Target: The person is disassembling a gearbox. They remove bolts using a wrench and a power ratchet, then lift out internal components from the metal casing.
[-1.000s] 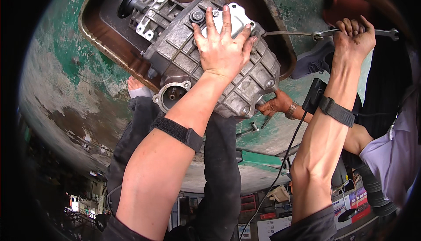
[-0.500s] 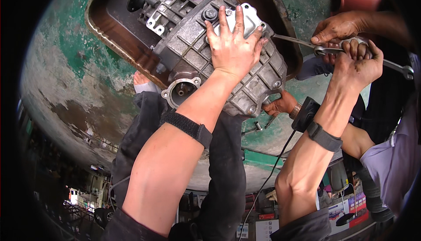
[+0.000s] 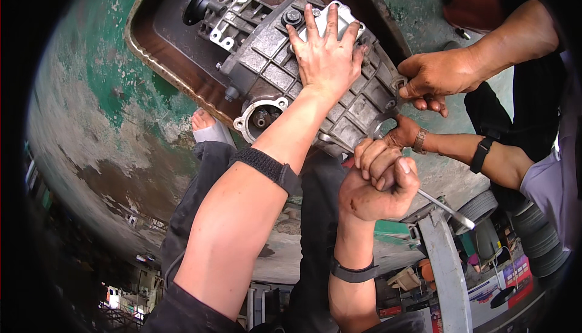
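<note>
A grey cast-metal gearbox housing (image 3: 348,121) with ribbed sides rests tilted in a rusty metal tray. My left hand (image 3: 326,60) lies spread on its top, fingers over a pale cover plate (image 3: 345,21) beside a round bolt head (image 3: 291,18). My right hand (image 3: 381,181) is closed around a wrench (image 3: 441,204) near the housing's lower right edge. The wrench's free end sticks out to the right; its other end is mostly hidden behind my fist. A co-worker's hand (image 3: 445,75) touches the housing's right rim, and their other hand (image 3: 403,132) is at its lower right corner.
The brown tray (image 3: 145,54) has a raised rim around the gearbox. A red container (image 3: 476,0) stands at the upper right. A grey metal bar (image 3: 445,266), tyres (image 3: 536,236) and boxes are at the lower right. The green floor (image 3: 91,127) is worn.
My right hand has moved down and left with the wrench, from beside the co-worker's hand to the housing's lower edge. The co-worker's upper hand has moved onto the housing's rim. My left hand stays.
</note>
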Demonstrator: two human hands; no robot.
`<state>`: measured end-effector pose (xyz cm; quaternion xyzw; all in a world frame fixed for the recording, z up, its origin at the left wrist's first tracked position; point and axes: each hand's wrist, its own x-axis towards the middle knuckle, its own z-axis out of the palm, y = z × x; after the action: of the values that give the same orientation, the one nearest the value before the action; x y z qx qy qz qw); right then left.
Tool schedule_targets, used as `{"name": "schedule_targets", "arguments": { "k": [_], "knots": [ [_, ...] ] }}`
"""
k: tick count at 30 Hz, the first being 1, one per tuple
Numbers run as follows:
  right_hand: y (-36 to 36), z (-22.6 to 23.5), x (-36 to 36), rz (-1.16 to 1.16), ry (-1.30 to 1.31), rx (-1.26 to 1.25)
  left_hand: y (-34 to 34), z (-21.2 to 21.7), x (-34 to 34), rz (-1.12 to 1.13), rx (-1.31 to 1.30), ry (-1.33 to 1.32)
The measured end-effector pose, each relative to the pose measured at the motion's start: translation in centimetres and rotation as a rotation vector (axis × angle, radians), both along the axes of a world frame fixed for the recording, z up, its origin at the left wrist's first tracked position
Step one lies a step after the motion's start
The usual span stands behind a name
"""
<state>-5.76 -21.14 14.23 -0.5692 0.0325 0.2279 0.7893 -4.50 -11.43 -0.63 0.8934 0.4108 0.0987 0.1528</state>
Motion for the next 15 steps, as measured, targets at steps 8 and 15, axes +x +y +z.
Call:
{"name": "schedule_targets", "arguments": {
  "k": [8, 15],
  "knots": [
    [-6.3, 0.5, -1.2, -0.106, 0.179, -0.166, -1.3, 1.6, 0.2, -0.471, -0.164, -0.077],
    [-9.8, 0.3, -1.8, -0.131, 0.301, -0.199, -0.9, -0.5, 3.2, -0.521, -0.099, -0.142]
  ]
}}
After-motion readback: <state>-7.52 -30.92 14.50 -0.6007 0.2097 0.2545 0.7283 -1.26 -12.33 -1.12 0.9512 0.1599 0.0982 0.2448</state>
